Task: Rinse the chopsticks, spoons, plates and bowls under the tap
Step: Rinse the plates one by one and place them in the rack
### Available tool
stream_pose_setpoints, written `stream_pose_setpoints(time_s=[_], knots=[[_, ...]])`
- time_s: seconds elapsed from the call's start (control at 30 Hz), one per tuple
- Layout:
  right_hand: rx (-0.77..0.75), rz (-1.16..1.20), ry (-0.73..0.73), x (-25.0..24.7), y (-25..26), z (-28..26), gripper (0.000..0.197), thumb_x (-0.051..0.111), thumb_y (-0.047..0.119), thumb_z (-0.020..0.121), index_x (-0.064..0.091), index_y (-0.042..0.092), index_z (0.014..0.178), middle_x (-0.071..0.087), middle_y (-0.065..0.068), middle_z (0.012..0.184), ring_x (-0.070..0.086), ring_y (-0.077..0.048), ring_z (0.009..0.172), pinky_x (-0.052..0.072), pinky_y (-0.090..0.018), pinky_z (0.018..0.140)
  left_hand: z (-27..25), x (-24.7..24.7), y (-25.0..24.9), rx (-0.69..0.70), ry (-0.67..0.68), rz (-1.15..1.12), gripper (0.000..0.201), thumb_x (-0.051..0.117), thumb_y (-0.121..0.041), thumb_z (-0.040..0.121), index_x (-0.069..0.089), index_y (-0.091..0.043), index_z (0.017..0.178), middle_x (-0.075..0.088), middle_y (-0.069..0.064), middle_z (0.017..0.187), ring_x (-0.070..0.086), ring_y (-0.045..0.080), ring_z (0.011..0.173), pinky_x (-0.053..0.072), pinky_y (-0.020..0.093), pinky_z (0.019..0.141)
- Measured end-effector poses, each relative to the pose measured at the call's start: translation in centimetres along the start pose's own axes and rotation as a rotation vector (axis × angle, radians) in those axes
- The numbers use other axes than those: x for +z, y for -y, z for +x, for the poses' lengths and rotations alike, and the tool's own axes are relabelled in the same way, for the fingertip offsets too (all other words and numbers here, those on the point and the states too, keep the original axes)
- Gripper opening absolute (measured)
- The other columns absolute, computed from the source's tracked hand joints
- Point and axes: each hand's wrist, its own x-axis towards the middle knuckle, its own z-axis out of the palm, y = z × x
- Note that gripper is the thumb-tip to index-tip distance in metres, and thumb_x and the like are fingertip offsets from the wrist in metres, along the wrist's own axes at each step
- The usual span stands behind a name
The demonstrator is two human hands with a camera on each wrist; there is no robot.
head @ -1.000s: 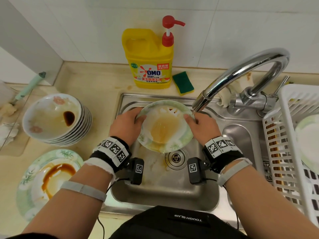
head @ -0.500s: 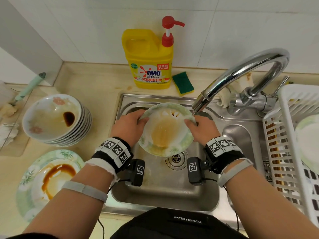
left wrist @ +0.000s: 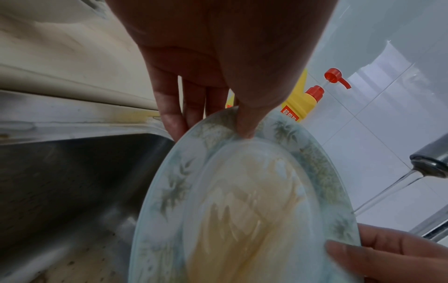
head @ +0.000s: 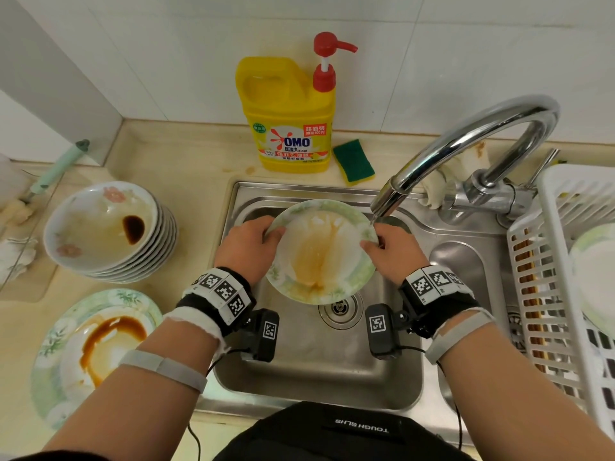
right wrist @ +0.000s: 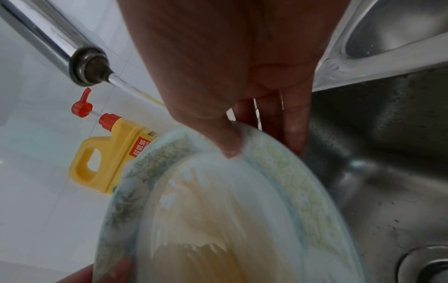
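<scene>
A green-rimmed plate (head: 321, 252) smeared with yellow-brown sauce tilts over the steel sink (head: 319, 367). My left hand (head: 249, 249) grips its left rim, thumb on the face (left wrist: 244, 126) and fingers behind. My right hand (head: 391, 251) grips the right rim the same way, thumb (right wrist: 229, 145) on top. The tap spout (head: 387, 201) ends just above the plate's right edge, and a thin stream of water (left wrist: 392, 189) runs from it. The sauce streaks down toward the plate's near edge.
A stack of dirty bowls (head: 109, 231) and a sauce-stained plate (head: 96, 351) sit on the counter at left. A yellow detergent bottle (head: 289, 118) and green sponge (head: 354, 161) stand behind the sink. A white drying rack (head: 565, 277) holding a clean plate is at right.
Both hands have shifted the plate slightly up and toward the spout and tilted it more steeply. The brown sauce has thinned and run down toward the near edge.
</scene>
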Motion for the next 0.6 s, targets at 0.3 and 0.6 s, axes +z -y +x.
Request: stream_pose_setpoints(time_s=[0.3, 0.6], knots=[[-0.017, -0.013, -0.068, -0.6, 0.8, -0.4, 0.053, 0.048, 0.049, 0.103, 0.044, 0.017, 0.062, 0.051, 0.0, 0.061, 0.052, -0.021, 0.065, 0.035, -0.031, 0.057, -0.4, 0.8, 1.3, -0.084, 0.032, -0.171, 0.023, 0.058, -0.028, 0.1, 0.063, -0.024, 0.078, 0.059, -0.007, 0.066, 0.056, 0.01, 0.066, 0.041, 0.026, 0.061], [0.028, 0.293, -0.032, 0.6, -0.7, -0.2, 0.037, 0.055, 0.051, 0.094, 0.071, 0.019, 0.099, 0.075, -0.003, 0.091, 0.072, -0.025, 0.089, 0.062, -0.051, 0.079, -2.2, 2.9, 2.7, -0.373, 0.253, -0.794, 0.021, 0.063, -0.012, 0.1, 0.066, -0.005, 0.119, 0.073, 0.016, 0.114, 0.075, 0.03, 0.1, 0.06, 0.05, 0.088]])
